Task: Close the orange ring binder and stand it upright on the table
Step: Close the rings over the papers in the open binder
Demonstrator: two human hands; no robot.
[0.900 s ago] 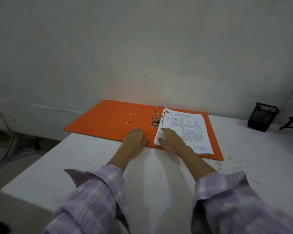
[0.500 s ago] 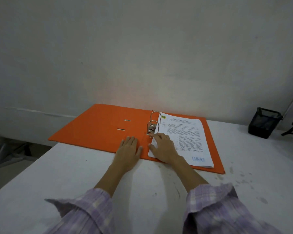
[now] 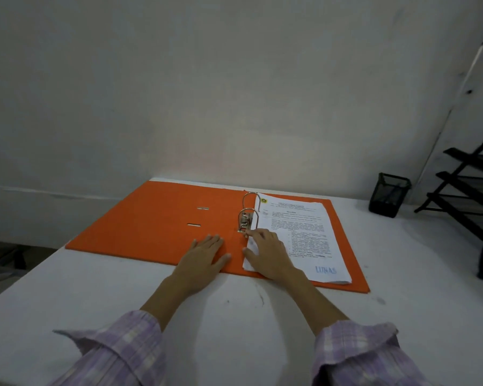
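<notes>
The orange ring binder lies open and flat on the white table, against the wall. Its metal ring mechanism stands in the middle, with a stack of printed papers on the right half. My left hand rests flat, fingers spread, on the near edge of the binder just left of the spine. My right hand lies on the lower left corner of the papers, its index finger touching the lever at the base of the rings. Neither hand grips anything.
A black mesh pen holder stands at the back right of the table. A black tiered rack stands at the far right edge. The wall rises directly behind the binder. The table's left edge drops off near the binder's left cover.
The view has shifted, bringing the rack into sight. My right hand slid up the papers so its index finger reaches the ring lever. My left hand stays flat beside the spine.
</notes>
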